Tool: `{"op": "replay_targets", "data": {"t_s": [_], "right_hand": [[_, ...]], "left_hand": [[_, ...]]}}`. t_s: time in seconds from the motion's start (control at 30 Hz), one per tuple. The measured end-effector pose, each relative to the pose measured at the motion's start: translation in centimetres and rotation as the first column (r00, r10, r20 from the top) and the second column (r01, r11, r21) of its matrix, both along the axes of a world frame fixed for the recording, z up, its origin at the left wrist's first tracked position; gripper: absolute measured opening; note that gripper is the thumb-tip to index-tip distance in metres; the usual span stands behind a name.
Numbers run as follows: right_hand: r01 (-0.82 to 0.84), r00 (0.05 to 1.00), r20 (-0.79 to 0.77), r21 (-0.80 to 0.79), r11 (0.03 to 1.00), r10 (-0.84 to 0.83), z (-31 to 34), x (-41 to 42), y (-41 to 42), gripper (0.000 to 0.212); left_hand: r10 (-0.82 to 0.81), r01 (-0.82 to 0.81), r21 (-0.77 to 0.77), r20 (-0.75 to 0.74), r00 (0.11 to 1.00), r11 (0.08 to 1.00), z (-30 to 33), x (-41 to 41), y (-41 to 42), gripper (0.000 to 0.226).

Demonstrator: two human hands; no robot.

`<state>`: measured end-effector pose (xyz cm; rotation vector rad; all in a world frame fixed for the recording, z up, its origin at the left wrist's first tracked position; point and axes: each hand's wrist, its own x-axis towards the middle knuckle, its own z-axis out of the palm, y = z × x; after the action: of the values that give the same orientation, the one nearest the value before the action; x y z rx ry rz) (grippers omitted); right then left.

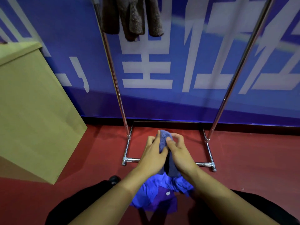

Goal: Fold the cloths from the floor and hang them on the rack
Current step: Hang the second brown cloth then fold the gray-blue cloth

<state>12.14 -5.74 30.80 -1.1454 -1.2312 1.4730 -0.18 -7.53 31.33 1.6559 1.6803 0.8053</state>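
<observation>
On the rack (121, 101) a brown cloth (131, 17) is already hung. A bright blue cloth (155, 190) is left on the floor (243, 159). A knitted blue cloth (164, 140), unfinished, is pinched above it by left hand (152, 153) and right hand (180, 151) fingers.

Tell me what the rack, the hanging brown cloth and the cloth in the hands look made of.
Rack: polished metal tube, mirror glints. Brown cloth: fuzzy, nubby pile, probably terry or fleece. Blue cloth, gripped by both hands: knobbly knit or towelling, matte.
</observation>
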Motion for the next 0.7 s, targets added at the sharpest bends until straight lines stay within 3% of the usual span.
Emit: {"op": "replay_targets", "data": {"t_s": [0.13, 0.23, 0.43, 0.7], "right_hand": [[0.022, 0.999, 0.019, 0.170, 0.985, -0.026, 6.7, 0.7, 1.1, 0.024], [0.011, 0.998, 0.054, 0.293, 0.956, -0.028, 12.8, 1.7, 3.0, 0.023], [0.040, 0.989, 0.103, 0.525, 0.850, -0.110, 24.1, 3.4, 7.3, 0.031], [0.055, 0.924, 0.215, 0.742, 0.668, -0.315, 34.0, 2.9, 14.1, 0.037]], "left_hand": [[0.138, -0.143, 0.158, 0.042, 0.989, 0.977, 6.8, 1.4, 2.0, 0.042], [0.101, -0.105, 0.285, 0.028, 0.994, 0.953, 13.2, 2.5, 3.7, 0.029], [0.140, -0.119, 0.488, -0.006, 0.990, 0.864, 24.1, 4.7, 8.8, 0.050], [0.178, -0.164, 0.659, 0.046, 0.983, 0.734, 34.6, 3.6, 14.7, 0.055]]}}
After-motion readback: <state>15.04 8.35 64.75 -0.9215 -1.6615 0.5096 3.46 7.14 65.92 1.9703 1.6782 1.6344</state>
